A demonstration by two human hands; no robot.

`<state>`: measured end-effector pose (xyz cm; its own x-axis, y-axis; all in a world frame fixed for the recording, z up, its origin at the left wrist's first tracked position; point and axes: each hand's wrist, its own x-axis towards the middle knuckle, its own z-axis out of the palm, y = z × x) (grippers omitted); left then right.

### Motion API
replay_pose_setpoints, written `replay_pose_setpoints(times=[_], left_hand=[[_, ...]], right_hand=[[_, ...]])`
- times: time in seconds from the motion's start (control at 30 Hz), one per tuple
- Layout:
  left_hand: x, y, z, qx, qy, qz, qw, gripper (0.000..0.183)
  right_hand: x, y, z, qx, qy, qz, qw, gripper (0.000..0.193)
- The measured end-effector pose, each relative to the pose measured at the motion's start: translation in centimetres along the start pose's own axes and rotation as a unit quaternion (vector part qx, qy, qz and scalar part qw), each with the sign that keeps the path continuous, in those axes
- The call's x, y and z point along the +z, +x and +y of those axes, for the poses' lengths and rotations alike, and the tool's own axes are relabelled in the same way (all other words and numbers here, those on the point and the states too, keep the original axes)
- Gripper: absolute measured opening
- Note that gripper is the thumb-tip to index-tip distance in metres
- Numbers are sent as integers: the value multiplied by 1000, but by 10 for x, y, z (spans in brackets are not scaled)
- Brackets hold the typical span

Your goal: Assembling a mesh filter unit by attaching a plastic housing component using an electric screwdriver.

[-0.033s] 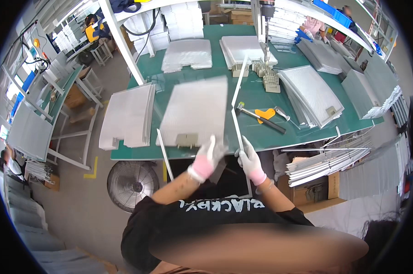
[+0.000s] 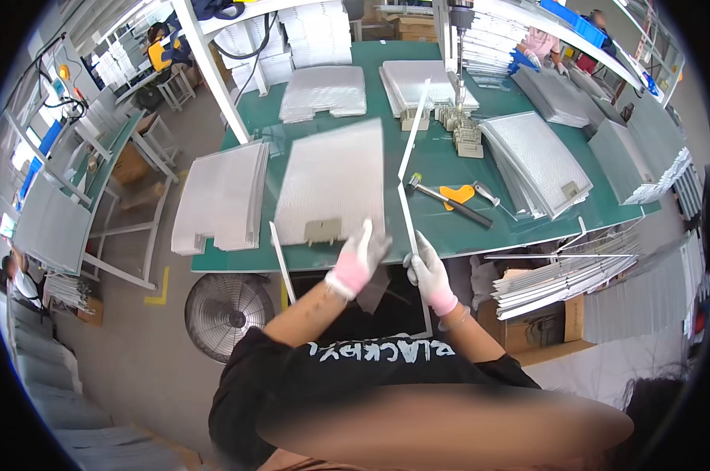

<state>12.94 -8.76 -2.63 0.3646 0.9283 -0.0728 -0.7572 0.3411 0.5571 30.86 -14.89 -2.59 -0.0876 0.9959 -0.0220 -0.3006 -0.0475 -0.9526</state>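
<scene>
My left hand (image 2: 363, 253), in a white glove with a pink cuff, pinches the near right corner of a pale mesh panel (image 2: 331, 173), thumb on top; its other fingers are smeared. A small beige block (image 2: 322, 230) sits at the panel's near edge. In my right hand (image 2: 428, 271), gloved likewise, is the near end of a thin white strip (image 2: 407, 220). Beyond it another white length (image 2: 415, 133) slants away, meeting it at an angle; whether they are joined I cannot tell. To the right lie a hammer (image 2: 453, 204) and an orange tool (image 2: 456, 196).
Stacked mesh panels stand on the green table (image 2: 355, 59): a left stack (image 2: 217, 196), a far one (image 2: 323, 90) and a right one (image 2: 536, 161). Beige blocks (image 2: 461, 129) cluster mid-table. White strips (image 2: 555, 275) fill a carton at right; a floor fan (image 2: 228, 318) stands below left.
The mesh panel has shifted slightly away from me and to the left, along with the beige block. My left hand has moved a little upward; my right hand stays almost in place on the strip.
</scene>
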Motion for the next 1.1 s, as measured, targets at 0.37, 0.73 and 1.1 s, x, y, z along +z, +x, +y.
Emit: replay_pose_setpoints(times=[0.37, 0.73, 1.1], left_hand=[[-23, 100, -18, 74, -10, 79, 994, 25], [-11, 101, -18, 62, -24, 93, 993, 22], [16, 16, -12, -138, -22, 22, 990, 50]], right_hand=[[14, 14, 15, 35, 105, -11, 994, 56], [14, 10, 12, 48, 124, -31, 991, 58], [-4, 134, -34, 81, -149, -20, 985, 26]])
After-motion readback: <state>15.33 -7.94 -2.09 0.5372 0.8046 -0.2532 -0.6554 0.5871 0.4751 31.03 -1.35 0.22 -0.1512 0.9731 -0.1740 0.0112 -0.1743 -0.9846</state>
